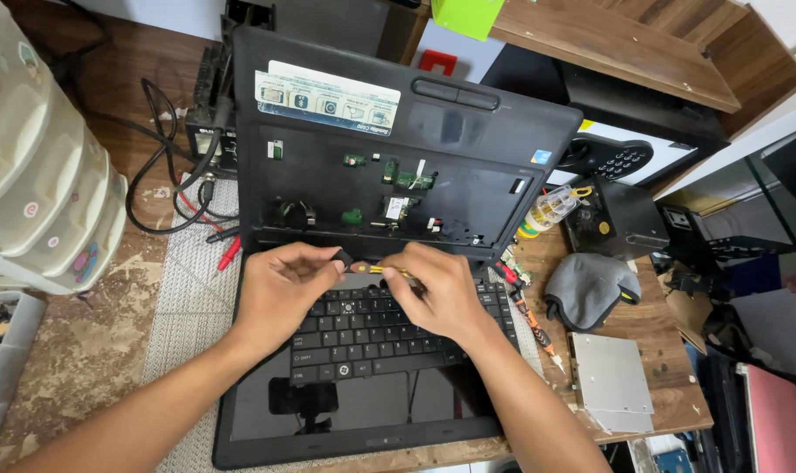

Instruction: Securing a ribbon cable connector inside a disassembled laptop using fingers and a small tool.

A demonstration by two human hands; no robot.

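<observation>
While both hands [363, 293] pinch, keyboard [372, 328] lies loose.

Black laptop [398, 175], black keyboard [389, 328], grey cloth [586, 285], brown wooden desk [83, 350], lime-green box [466, 16]

Worn wooden desk [83, 350] under grey mat [183, 298]

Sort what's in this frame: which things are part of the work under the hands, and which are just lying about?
In hand:
left hand pinching a small black part
right hand holding a yellow-tipped tool
loose keyboard
opened laptop base

Lying about:
grey cloth
silver drive
screwdriver bit case
stacked plastic drawers
black and red cables
</observation>
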